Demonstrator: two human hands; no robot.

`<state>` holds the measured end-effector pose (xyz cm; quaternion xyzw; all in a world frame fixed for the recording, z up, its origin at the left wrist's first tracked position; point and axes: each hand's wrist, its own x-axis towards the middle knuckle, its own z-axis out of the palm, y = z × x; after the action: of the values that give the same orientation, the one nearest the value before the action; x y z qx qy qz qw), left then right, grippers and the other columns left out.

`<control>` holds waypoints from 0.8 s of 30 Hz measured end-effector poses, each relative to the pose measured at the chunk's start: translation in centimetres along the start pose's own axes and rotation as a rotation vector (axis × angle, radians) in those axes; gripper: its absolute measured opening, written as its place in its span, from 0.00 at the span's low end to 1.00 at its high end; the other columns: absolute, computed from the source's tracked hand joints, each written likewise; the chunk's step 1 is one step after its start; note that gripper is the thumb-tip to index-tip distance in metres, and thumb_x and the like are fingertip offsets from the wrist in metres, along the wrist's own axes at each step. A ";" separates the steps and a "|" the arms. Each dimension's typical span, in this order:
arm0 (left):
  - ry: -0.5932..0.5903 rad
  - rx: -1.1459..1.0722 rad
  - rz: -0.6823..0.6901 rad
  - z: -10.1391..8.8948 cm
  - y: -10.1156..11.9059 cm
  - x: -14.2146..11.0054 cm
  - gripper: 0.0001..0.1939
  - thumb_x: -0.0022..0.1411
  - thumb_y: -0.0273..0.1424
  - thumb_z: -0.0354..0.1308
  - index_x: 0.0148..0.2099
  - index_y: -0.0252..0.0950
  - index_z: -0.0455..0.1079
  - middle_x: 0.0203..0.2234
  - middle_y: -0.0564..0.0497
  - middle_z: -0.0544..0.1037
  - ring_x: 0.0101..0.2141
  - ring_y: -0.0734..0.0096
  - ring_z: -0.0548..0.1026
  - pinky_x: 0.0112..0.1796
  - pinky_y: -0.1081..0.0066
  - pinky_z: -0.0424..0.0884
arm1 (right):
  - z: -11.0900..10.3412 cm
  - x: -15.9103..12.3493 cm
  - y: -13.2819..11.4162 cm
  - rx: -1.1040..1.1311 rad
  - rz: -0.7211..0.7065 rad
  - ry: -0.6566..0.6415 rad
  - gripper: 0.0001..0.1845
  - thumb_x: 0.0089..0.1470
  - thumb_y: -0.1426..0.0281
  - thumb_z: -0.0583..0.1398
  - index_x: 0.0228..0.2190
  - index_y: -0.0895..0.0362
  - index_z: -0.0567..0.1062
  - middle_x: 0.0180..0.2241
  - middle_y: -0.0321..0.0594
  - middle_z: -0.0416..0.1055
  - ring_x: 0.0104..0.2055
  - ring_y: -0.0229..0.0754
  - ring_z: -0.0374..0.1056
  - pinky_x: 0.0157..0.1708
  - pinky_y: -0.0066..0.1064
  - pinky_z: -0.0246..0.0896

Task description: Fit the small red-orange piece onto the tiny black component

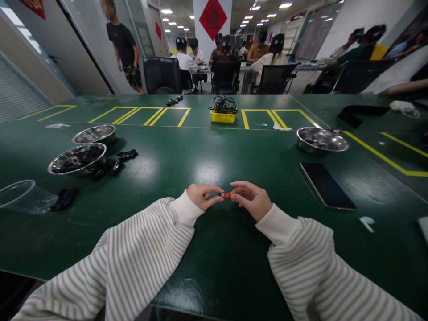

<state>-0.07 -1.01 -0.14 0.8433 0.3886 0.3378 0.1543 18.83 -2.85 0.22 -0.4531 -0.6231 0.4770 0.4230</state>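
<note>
One small part-orange piece (pixel 226 195) sits between left hand (pixel 202 196) and right hand (pixel 253 200), each grip closed on an end

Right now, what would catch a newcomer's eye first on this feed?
Probably the small orange piece pinched between the fingertips of the left hand and right hand, low in the middle over the dark green table. Next, the yellow tray heaped with black cable at the table's far side, and the big red diamond sign on the pillar behind it.
</note>
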 end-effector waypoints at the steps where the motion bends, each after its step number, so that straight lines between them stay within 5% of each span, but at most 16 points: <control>1: 0.020 0.021 -0.022 -0.2 -0.4 0.0 0.15 0.50 0.39 0.53 0.34 0.33 0.71 0.07 0.62 0.49 0.11 0.86 0.47 0.15 0.81 0.48 | -0.1 0.0 0.1 0.005 0.003 0.010 0.18 0.40 0.66 0.60 0.36 0.60 0.68 0.27 0.40 0.70 0.25 0.37 0.66 0.18 0.24 0.62; 5: 0.147 0.199 -0.195 -2.6 -3.7 0.2 0.17 0.49 0.41 0.53 0.34 0.33 0.72 0.08 0.61 0.51 0.12 0.84 0.49 0.16 0.80 0.48 | -0.8 0.2 0.2 0.008 0.021 0.026 0.15 0.45 0.65 0.56 0.35 0.60 0.68 0.26 0.41 0.71 0.25 0.37 0.67 0.18 0.24 0.61; 12: 0.226 0.603 -0.558 -9.8 -10.4 -1.2 0.20 0.50 0.42 0.51 0.40 0.36 0.70 0.13 0.56 0.61 0.15 0.81 0.56 0.19 0.79 0.49 | -0.9 0.0 0.0 -0.071 0.007 -0.024 0.11 0.46 0.67 0.55 0.30 0.61 0.71 0.24 0.41 0.70 0.22 0.35 0.66 0.19 0.24 0.60; 19: -0.021 0.854 -0.801 -12.7 -11.8 -2.2 0.19 0.50 0.44 0.49 0.43 0.41 0.67 0.21 0.53 0.69 0.19 0.75 0.62 0.20 0.77 0.48 | -0.9 -0.2 -0.1 -0.089 -0.053 -0.019 0.10 0.45 0.68 0.55 0.29 0.61 0.72 0.22 0.39 0.70 0.20 0.34 0.66 0.18 0.24 0.61; 24: -0.128 1.056 -0.775 -12.8 -11.0 -2.0 0.18 0.54 0.42 0.46 0.44 0.42 0.65 0.26 0.52 0.71 0.22 0.74 0.64 0.22 0.77 0.48 | -0.9 -0.1 0.0 -0.103 -0.060 -0.015 0.10 0.45 0.68 0.56 0.28 0.61 0.73 0.21 0.39 0.71 0.20 0.34 0.66 0.18 0.24 0.61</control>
<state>-15.88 4.59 2.54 0.6230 0.7678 -0.0293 -0.1467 19.70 -2.75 0.38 -0.4517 -0.6633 0.4349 0.4084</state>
